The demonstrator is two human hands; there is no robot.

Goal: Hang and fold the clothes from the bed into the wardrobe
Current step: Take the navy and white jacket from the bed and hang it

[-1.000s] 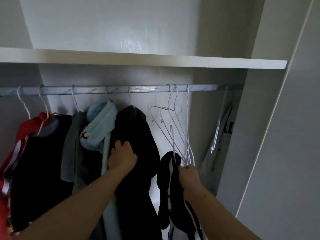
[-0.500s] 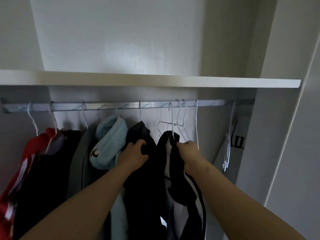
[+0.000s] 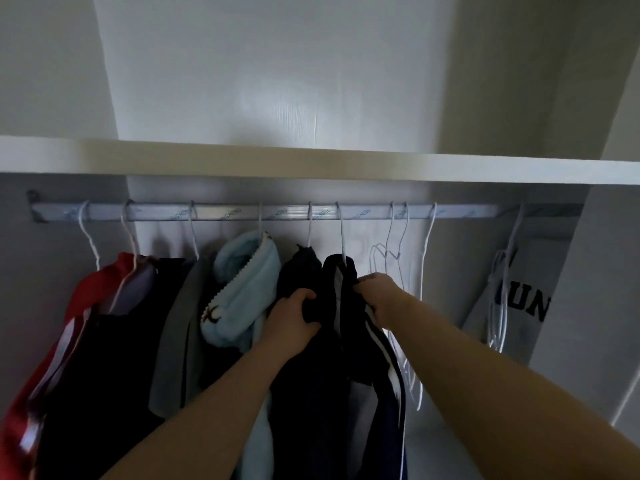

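left grip (image 3: 292, 315), right grip (image 3: 379, 297), clenching dark clothes (image 3: 332, 285)

Bare rail (image 3: 474, 212) right of empty hangers (image 3: 398, 253)

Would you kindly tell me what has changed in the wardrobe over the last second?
The right hand raised the dark striped garment and hooked its hanger over the rail, still holding it. The left hand still grips the neighbouring black garment. Other clothes and empty hangers are unchanged.
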